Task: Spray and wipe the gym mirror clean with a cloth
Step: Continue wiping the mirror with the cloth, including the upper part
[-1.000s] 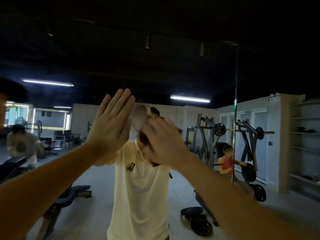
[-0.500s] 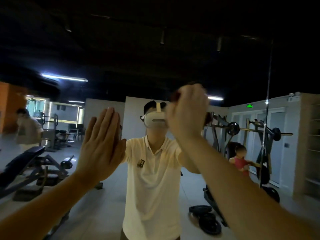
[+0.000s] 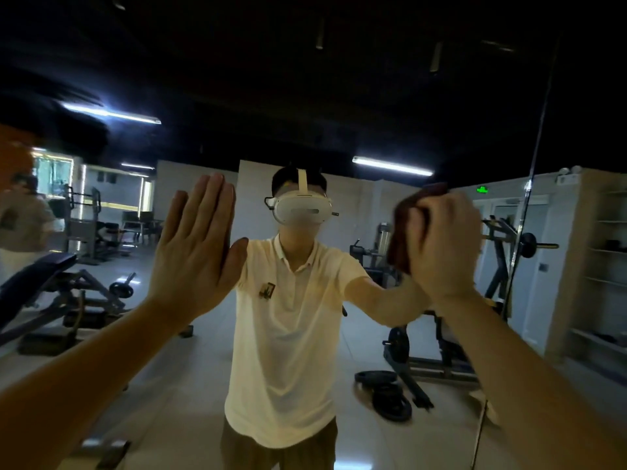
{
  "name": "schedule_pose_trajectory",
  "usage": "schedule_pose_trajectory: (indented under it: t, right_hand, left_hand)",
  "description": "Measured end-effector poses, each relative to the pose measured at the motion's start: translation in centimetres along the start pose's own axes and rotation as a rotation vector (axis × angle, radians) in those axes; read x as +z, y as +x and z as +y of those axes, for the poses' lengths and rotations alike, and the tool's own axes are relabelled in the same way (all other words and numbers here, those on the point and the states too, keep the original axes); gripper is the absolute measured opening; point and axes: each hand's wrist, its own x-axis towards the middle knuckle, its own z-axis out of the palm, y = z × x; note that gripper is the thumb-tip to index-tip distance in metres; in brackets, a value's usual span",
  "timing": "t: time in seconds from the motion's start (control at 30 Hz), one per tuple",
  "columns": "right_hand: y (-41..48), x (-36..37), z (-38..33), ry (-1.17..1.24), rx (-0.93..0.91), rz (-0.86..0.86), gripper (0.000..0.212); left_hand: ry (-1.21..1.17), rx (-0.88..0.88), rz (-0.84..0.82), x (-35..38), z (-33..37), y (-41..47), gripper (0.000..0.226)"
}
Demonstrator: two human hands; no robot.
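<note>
From the head camera, the gym mirror [image 3: 305,79] fills almost the whole frame, and both bare arms reach up to it. The left hand [image 3: 196,252] is raised flat towards the glass, its back to the camera, with four straight fingers [image 3: 207,212] pressed together and the thumb standing a little apart at the right; it seems to lie against the surface, though the contact itself is hidden behind the hand. The right hand [image 3: 444,245] is at about the same height, well apart from the left, its fingers curled round a bunched dark reddish-brown cloth [image 3: 403,228]. The cloth juts out to the left of and above the knuckles, and there it meets the reflected forearm, so it is against the glass. Between the hands the mirror shows the person's own reflection: a cream polo shirt [image 3: 288,334] and a white headset [image 3: 300,210]. A vertical mirror seam [image 3: 536,157] runs just right of the right hand. Also reflected are a dark bench [image 3: 37,273] at the left, stacked weight plates [image 3: 386,391] on the pale floor, a barbell rack [image 3: 502,252], a green exit sign [image 3: 482,189] and a tube light [image 3: 390,166].
</note>
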Motion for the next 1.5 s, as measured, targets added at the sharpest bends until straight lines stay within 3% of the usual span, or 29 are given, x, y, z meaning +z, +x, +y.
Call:
schedule_pose_trajectory:
  t: [0.13,0.27,0.37,0.5,0.57,0.67,0.73,0.9,1.07,1.3,1.4,1.5]
  right_hand:
    - [0.2,-0.4,2.5,-0.037,0.345,0.163,0.033]
    - [-0.1,1.0,-4.6,0.018,0.499,0.212,0.029]
    - [-1.5,2.6,-12.1,0.092,0.338,0.119,0.024]
    - [-5.1,4.1,-19.7,0.183,-0.026,-0.051,0.023]
    - [-6.5,3.9,-19.5,0.231,-0.192,-0.099,0.023]
    - [-7.7,1.9,-13.7,0.178,-0.347,-0.172,0.022]
    - [-8.6,0.1,-8.0,0.089,-0.258,-0.206,0.024]
    - [-10.8,-3.7,2.6,-0.056,0.18,-0.21,0.028]
    - [-13.4,-1.9,-2.2,0.039,0.56,-0.007,0.036]
    - [-17.9,2.8,-20.0,0.297,0.17,-0.161,0.034]
    - [-18.6,2.5,-19.5,0.34,-0.07,-0.249,0.034]
    - [-19.9,0.8,-13.2,0.214,-0.266,-0.278,0.035]
  left_hand:
    - [0.009,0.003,0.011,0.3,0.1,-0.2,0.072]
    - [0.0,-0.01,0.008,0.4,0.1,-0.2,0.075]
    - [-0.008,0.004,0.012,0.4,0.2,-0.2,0.076]
    - [-0.013,0.003,0.0,0.2,0.2,-0.3,0.073]
    - [-0.01,0.014,-0.014,0.1,0.1,-0.5,0.071]
    - [0.008,0.027,-0.015,0.0,0.0,-0.5,0.072]
    - [0.015,0.008,-0.021,-0.2,0.3,-0.8,0.073]
    - [-0.015,-0.057,-0.047,-0.7,2.5,-5.4,0.074]
    - [0.011,-0.052,-0.023,0.6,3.0,-10.1,0.074]
    - [0.033,-0.065,-0.006,0.7,3.1,-10.3,0.076]
    - [0.044,-0.057,-0.026,0.8,3.1,-10.4,0.076]
    - [0.07,-0.044,-0.018,1.0,2.9,-10.4,0.078]
